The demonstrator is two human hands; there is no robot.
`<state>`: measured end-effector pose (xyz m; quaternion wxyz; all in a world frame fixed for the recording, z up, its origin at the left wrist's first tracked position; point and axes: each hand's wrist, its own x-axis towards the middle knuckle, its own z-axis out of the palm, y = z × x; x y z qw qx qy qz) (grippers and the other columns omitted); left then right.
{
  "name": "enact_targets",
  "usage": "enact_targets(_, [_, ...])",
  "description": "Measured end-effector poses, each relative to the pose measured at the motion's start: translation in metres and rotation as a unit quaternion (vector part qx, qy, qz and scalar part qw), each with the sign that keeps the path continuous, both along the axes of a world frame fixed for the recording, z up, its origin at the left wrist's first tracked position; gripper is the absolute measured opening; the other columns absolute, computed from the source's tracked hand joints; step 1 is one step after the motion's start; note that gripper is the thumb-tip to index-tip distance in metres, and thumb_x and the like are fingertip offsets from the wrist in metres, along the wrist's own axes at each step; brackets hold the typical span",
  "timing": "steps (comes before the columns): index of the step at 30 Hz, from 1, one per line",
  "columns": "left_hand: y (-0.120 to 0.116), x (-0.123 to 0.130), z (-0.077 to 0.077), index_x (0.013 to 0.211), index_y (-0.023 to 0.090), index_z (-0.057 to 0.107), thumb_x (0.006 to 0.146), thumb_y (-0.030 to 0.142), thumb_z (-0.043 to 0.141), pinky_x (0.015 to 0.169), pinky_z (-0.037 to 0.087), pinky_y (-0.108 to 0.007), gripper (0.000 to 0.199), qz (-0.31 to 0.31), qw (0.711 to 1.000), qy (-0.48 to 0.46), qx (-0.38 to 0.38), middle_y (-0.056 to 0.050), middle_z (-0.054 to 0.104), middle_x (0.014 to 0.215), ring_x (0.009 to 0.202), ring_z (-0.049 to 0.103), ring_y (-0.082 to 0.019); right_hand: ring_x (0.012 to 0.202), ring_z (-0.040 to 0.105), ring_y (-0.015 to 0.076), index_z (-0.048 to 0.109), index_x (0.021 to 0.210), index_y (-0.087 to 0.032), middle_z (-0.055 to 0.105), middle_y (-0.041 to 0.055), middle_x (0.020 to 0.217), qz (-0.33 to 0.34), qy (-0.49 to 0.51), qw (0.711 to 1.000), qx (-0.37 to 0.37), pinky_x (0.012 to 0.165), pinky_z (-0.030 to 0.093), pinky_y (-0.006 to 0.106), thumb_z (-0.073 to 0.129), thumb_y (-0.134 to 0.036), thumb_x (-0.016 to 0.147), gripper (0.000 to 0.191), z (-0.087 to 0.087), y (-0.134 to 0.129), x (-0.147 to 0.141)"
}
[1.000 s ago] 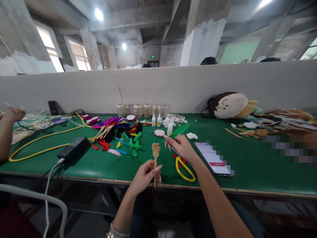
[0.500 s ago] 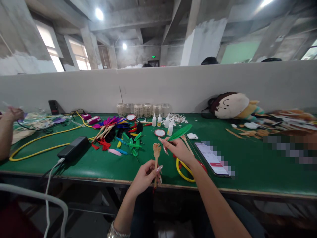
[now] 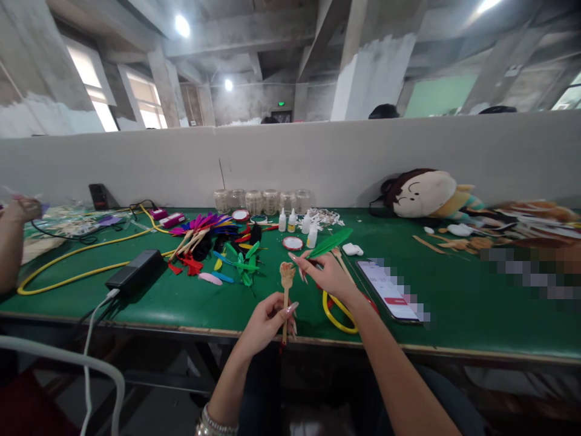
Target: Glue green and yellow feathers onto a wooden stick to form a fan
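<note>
My left hand (image 3: 267, 321) pinches the handle of a small wooden piece (image 3: 287, 280), held upright at the table's front edge. Its wider top carries a brownish, uneven patch. My right hand (image 3: 329, 274) is closed on the quill end of a green feather (image 3: 331, 242), whose tip points up and right. The quill end is at the right side of the wooden piece's top; whether they touch is too small to tell. Beyond, a red-rimmed lid (image 3: 293, 243) lies beside small white bottles (image 3: 311, 236). Green feathers (image 3: 246, 264) lie to the left.
Glass jars (image 3: 271, 201) line the partition. A phone (image 3: 391, 290), a yellow loop (image 3: 338, 315) and a white case (image 3: 353, 249) lie right. Left are multicoloured feathers (image 3: 211, 225), a black adapter (image 3: 136, 270) and another person's hand (image 3: 25, 208). A plush doll (image 3: 424, 192) rests behind.
</note>
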<state>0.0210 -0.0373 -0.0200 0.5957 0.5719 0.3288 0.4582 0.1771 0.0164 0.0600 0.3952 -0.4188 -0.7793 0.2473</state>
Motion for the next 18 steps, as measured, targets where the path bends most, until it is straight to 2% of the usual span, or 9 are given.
enact_targets(11, [-0.0003, -0.0004, 0.0019, 0.077, 0.014, 0.048, 0.076, 0.043, 0.054, 0.054, 0.044, -0.022, 0.029, 0.010, 1.000, 0.008, 0.018, 0.002, 0.053, 0.059, 0.052, 0.053, -0.009, 0.043, 0.040, 0.0082, 0.052, 0.049, -0.016, 0.046, -0.0022, 0.044, 0.021, -0.002, 1.000, -0.003, 0.049, 0.033, 0.022, 0.046, -0.047, 0.081, 0.045, -0.0015, 0.0015, -0.0003])
enact_targets(18, [-0.0007, -0.0006, 0.0026, 0.077, 0.014, 0.048, 0.077, 0.042, 0.054, 0.054, 0.044, -0.023, 0.029, 0.006, 1.000, 0.001, 0.018, 0.002, 0.053, 0.059, 0.052, 0.053, -0.009, 0.041, 0.037, 0.0075, 0.052, 0.049, -0.016, 0.044, -0.0025, 0.043, 0.020, 0.003, 1.000, -0.008, 0.044, 0.030, 0.022, 0.045, -0.048, 0.081, 0.046, -0.0036, 0.0027, -0.0004])
